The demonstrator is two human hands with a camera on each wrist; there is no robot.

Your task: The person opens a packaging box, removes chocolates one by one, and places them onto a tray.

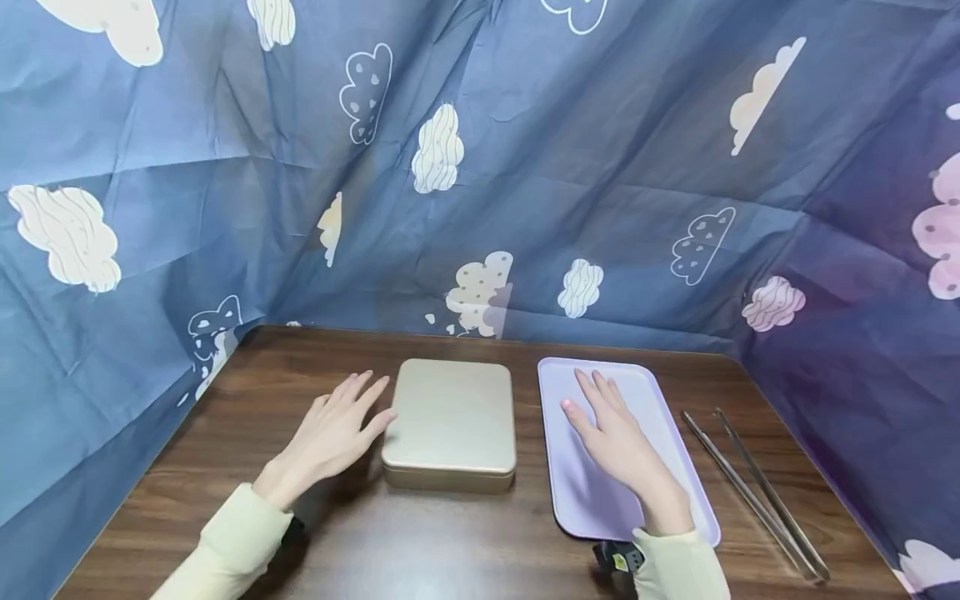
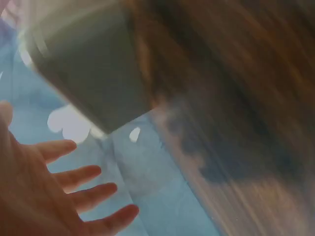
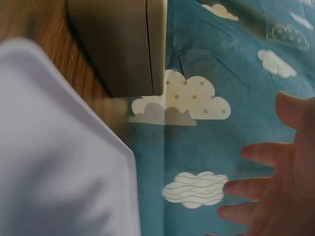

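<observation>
A closed, pale gold rectangular tin (image 1: 453,417) lies on the table between the two hands. At its left side is my left hand (image 1: 330,435), fingers spread, the thumb overlapping the tin's edge in the head view. In the left wrist view that hand (image 2: 39,191) holds nothing, and the side of the tin (image 2: 93,73) shows above it. Over a flat lavender tray (image 1: 577,500) hovers my right hand (image 1: 617,437), its fingers straight and parted. From the right wrist, the hand (image 3: 275,187) appears raised beyond the tray's rim (image 3: 93,118), with nothing in it.
Long metal tongs (image 1: 761,500) lie on the right of the table, their tips pointing away. The brown wood-grain table (image 1: 420,550) is enclosed at the back and sides by a blue cloth (image 1: 525,192) with cloud prints.
</observation>
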